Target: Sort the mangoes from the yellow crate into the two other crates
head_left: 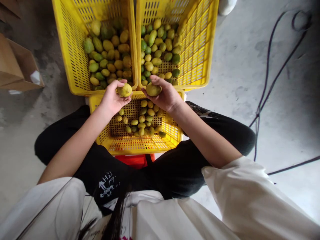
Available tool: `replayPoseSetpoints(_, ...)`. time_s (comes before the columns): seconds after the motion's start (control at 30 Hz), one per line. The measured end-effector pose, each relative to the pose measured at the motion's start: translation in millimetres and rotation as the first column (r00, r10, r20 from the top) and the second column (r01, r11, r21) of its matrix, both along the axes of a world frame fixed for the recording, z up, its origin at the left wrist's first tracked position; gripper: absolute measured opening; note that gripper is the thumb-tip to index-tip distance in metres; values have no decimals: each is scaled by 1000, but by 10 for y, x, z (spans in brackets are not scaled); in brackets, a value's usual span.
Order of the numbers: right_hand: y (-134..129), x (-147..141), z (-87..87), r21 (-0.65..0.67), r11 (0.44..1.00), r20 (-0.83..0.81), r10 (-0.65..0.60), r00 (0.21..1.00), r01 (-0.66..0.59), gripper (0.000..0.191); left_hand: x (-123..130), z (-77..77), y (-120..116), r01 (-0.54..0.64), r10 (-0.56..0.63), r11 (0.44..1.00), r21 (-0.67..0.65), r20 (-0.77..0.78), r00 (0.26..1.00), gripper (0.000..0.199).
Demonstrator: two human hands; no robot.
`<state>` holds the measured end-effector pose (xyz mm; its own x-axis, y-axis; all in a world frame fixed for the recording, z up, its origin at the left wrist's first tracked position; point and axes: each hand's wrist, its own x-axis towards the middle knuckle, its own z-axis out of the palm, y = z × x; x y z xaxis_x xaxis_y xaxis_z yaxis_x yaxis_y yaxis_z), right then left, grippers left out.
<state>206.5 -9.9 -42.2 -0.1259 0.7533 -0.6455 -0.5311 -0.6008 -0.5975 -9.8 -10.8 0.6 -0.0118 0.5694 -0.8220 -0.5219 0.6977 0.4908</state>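
Note:
My left hand [113, 98] is closed round a yellow lemon [124, 90] with a few dark marks on its skin. In my right hand [166, 93] sits a greener lemon [153, 89], with my fingers and thumb about it. Both hands are above the far rim of the near yellow crate [140, 148], where it meets the two far crates. Several small yellow and green lemons [141, 119] lie on the floor of the near crate. The far left crate [65, 46] holds a large pile of lemons, and the far right crate [197, 66] has many greenish ones.
An open cardboard box [18, 66] stands on the concrete floor at the left. Black cables [268, 76] run over the floor at the right. A red stool or seat [132, 161] shows below the near crate, between my legs. A white object [227, 6] is at the top.

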Motion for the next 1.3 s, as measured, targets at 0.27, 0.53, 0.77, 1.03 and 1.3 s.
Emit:
replayPoseSetpoints(0.27,-13,2,73,-92,996,20,7,1000,-5,26,71,53,2,13,-12,1000,16,-42,999,24)
replayPoseSetpoints(0.53,-21,-79,210,-41,999,124,28,992,-23,41,54,7,42,14,-11,999,33,-94,996,33)
replayPoseSetpoints(0.77,-69,-94,215,0,1000,203,16,979,-16,44,-8,-34,51,55,-56,998,-12,-115,992,45)
replayPoseSetpoints(1.03,-20,-74,180,-71,997,213,33,976,-18,44,43,20,9,66,-63,998,20,-115,991,41)
replayPoseSetpoints(1.3,-42,-110,348,-161,987,126,27,992,-6,35,12,-114,13,32,-28,999,25,-140,990,38)
